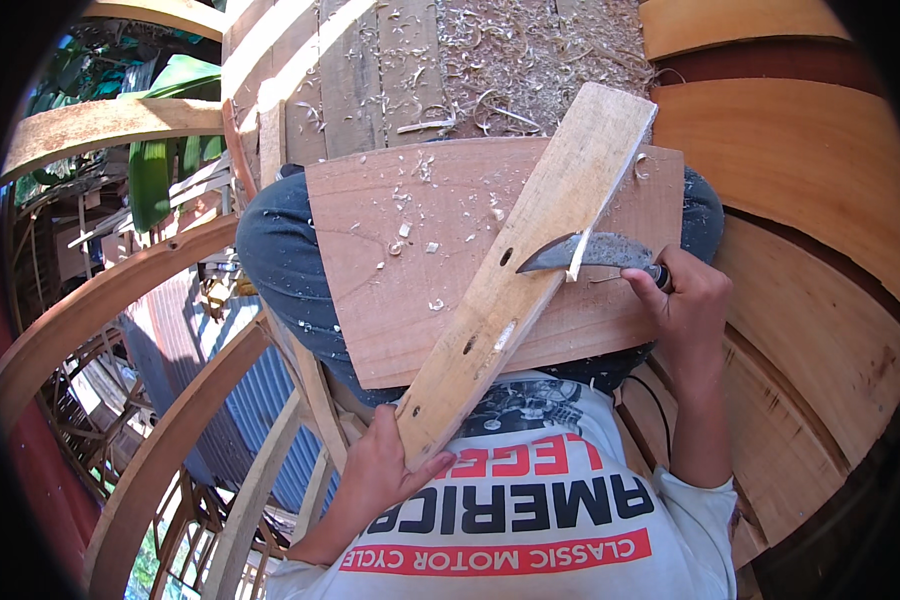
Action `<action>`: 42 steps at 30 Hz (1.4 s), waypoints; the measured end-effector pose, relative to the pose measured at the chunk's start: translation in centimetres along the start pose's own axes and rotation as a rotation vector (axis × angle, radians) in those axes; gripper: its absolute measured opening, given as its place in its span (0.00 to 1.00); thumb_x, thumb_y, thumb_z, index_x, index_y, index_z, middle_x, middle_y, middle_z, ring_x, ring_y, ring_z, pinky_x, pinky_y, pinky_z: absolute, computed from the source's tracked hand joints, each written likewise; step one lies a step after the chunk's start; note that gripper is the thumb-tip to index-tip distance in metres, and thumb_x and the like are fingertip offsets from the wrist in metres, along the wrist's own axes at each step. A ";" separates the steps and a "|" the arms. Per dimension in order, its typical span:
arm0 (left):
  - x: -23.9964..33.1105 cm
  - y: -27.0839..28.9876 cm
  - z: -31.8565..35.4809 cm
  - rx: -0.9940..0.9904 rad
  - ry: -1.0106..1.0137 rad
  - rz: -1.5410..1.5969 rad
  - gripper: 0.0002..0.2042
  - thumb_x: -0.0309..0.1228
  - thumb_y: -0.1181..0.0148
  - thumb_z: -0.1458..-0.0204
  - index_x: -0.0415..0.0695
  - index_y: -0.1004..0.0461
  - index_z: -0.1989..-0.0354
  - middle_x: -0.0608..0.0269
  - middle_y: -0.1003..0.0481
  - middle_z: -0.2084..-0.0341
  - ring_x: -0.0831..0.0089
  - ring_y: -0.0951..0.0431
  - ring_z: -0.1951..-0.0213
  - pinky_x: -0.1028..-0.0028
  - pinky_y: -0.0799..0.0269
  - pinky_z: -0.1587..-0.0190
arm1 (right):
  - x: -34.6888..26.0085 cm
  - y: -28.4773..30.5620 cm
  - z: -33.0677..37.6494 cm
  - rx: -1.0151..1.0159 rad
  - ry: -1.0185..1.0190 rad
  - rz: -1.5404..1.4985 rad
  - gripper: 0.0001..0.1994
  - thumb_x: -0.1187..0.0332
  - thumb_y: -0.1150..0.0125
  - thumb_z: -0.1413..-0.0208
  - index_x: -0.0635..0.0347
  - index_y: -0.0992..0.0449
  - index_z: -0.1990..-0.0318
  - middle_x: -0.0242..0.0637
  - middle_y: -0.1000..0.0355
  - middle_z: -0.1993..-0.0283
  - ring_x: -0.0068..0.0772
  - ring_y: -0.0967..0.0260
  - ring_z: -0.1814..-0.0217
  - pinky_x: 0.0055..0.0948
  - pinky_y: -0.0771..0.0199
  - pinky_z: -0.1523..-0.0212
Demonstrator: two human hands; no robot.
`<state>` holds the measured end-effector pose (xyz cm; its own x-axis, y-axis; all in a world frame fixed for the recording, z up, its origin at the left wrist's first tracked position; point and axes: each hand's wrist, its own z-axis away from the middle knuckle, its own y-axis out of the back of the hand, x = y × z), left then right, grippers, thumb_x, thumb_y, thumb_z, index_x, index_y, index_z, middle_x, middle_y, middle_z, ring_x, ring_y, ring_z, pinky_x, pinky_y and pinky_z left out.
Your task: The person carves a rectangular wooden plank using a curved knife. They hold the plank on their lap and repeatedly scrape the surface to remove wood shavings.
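Observation:
A long pale wooden slat (530, 260) with several small holes lies slantwise across a wide flat board (410, 250) resting on my lap. My left hand (385, 465) grips the slat's near end against my chest. My right hand (685, 300) holds a dark curved knife (580, 252) by its handle. The blade lies across the slat's right edge, where a thin pale shaving curls up. Small wood chips dot the board.
Curled shavings (530, 50) cover the plank floor beyond my knees. Curved wooden ribs (110, 300) arc along the left, with green leaves and corrugated metal below them. Broad bent planks (800, 180) rise on the right.

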<state>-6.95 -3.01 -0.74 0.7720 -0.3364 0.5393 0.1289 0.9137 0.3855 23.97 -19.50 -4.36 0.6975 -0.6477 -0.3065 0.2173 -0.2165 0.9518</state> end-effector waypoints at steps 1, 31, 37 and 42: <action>0.0 0.1 0.0 -0.004 0.005 0.001 0.35 0.53 0.35 0.54 0.30 0.42 0.58 0.36 0.29 0.73 0.42 0.22 0.70 0.59 0.26 0.71 | 0.7 -0.1 -0.3 0.031 -0.019 -0.013 0.29 0.43 0.37 0.51 0.62 0.36 0.84 0.39 0.41 0.89 0.39 0.40 0.87 0.33 0.42 0.83; -0.9 -0.7 0.1 0.026 0.000 0.011 0.37 0.56 0.35 0.55 0.31 0.42 0.57 0.39 0.29 0.73 0.43 0.22 0.70 0.58 0.26 0.71 | -2.4 1.3 0.5 -0.125 0.009 0.063 0.29 0.41 0.35 0.56 0.57 0.37 0.87 0.35 0.41 0.90 0.35 0.39 0.89 0.30 0.41 0.87; -0.8 -0.5 0.1 0.036 -0.004 0.060 0.37 0.54 0.35 0.55 0.31 0.42 0.55 0.39 0.29 0.72 0.43 0.22 0.69 0.58 0.27 0.70 | -1.9 1.5 -1.1 -0.124 0.010 0.139 0.30 0.40 0.36 0.56 0.57 0.37 0.87 0.36 0.41 0.90 0.37 0.38 0.89 0.31 0.41 0.86; -0.8 -0.4 0.1 0.053 0.003 0.086 0.37 0.53 0.35 0.54 0.31 0.42 0.54 0.39 0.29 0.71 0.42 0.23 0.68 0.58 0.27 0.69 | -2.1 1.5 -2.7 -0.105 0.028 0.150 0.30 0.40 0.36 0.55 0.59 0.36 0.87 0.38 0.40 0.90 0.39 0.38 0.88 0.32 0.40 0.85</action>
<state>-7.68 -3.13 -1.23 0.7807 -0.2564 0.5699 0.0291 0.9259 0.3767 24.64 -16.53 -2.28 0.7460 -0.6460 -0.1618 0.1784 -0.0402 0.9831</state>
